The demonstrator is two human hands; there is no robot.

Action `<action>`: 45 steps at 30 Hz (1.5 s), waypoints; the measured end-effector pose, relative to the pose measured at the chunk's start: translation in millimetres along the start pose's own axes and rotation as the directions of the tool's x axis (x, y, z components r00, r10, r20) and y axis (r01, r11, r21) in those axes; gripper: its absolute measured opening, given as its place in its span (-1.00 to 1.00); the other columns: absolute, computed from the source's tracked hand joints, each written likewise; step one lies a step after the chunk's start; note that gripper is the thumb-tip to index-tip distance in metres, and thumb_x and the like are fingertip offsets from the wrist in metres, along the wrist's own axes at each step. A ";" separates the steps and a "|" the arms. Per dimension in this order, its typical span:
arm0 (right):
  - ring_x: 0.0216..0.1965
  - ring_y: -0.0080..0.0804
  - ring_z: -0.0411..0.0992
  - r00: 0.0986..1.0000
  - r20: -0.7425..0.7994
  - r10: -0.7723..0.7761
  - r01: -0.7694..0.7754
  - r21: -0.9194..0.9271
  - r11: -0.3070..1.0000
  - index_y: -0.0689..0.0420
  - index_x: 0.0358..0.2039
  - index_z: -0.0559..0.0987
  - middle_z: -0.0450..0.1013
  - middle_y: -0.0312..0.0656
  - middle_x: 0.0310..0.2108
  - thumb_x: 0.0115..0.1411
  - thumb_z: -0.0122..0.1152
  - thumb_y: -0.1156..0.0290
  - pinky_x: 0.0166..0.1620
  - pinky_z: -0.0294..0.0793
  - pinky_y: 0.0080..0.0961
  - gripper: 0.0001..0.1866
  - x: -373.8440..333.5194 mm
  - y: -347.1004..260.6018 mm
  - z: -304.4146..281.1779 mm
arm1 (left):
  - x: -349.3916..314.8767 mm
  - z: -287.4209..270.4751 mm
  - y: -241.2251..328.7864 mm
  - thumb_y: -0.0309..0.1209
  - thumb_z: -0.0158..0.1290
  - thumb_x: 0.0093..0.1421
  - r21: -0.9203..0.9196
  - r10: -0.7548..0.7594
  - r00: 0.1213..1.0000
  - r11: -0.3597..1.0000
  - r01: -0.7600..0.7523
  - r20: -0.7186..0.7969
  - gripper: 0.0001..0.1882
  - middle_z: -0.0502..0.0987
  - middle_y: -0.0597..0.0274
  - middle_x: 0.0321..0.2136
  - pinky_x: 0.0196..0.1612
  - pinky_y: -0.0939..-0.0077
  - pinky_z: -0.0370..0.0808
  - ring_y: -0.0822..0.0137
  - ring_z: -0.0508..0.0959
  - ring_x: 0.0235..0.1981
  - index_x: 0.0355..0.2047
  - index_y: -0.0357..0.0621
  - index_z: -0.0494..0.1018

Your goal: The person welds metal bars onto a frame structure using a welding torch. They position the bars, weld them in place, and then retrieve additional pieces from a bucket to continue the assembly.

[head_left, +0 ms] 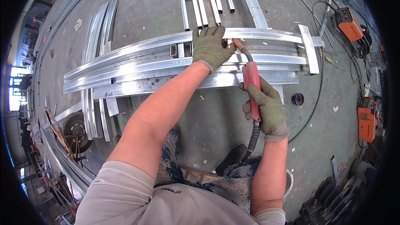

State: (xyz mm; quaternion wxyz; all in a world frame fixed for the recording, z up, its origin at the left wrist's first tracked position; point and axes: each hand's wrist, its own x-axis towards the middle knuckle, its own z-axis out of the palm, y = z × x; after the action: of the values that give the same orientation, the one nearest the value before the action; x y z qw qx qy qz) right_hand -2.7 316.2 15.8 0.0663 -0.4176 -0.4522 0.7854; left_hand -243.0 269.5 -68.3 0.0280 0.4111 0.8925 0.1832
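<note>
My right hand [266, 104], in a green work glove, is closed round the red handle of a welding torch [251, 79]. The torch's copper-coloured nozzle points up and left to the far rail of a metal frame [146, 54], close to my left thumb. My left hand [211, 46], gloved alike, lies over the far rail with its fingers stretched out flat and its thumb apart. A short square tube [174, 50] sits between the rails, left of that hand. What lies under the left palm is hidden. A flat metal piece [308, 50] crosses the frame's right end.
Long metal profiles [93, 58] run under the frame's left end. More square tubes [204, 0] lie beyond it. Orange welding machines [350, 24] stand at the right, with cables over the floor. A small round tin [297, 99] and a wheel [77, 131] are nearby.
</note>
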 end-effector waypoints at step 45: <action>-0.56 -0.42 0.52 0.998 -0.040 -0.050 0.050 -0.003 0.999 0.29 0.36 0.42 0.62 0.01 0.03 0.40 0.30 0.30 -0.59 0.46 -0.51 -0.40 -3.9 -1.8 3.4 | -8.7 0.9 -3.9 0.19 0.22 0.20 -0.095 0.067 0.991 0.992 -0.078 -0.114 -0.14 0.46 0.01 0.32 0.54 -0.15 0.02 -0.01 0.37 0.39 0.37 -0.08 0.41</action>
State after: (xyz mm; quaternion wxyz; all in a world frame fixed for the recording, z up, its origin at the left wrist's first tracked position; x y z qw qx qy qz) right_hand -3.1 313.1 20.4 0.0945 -0.4220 -0.4618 0.7744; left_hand -239.9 260.9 -71.4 -0.0078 0.4308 0.8669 0.2507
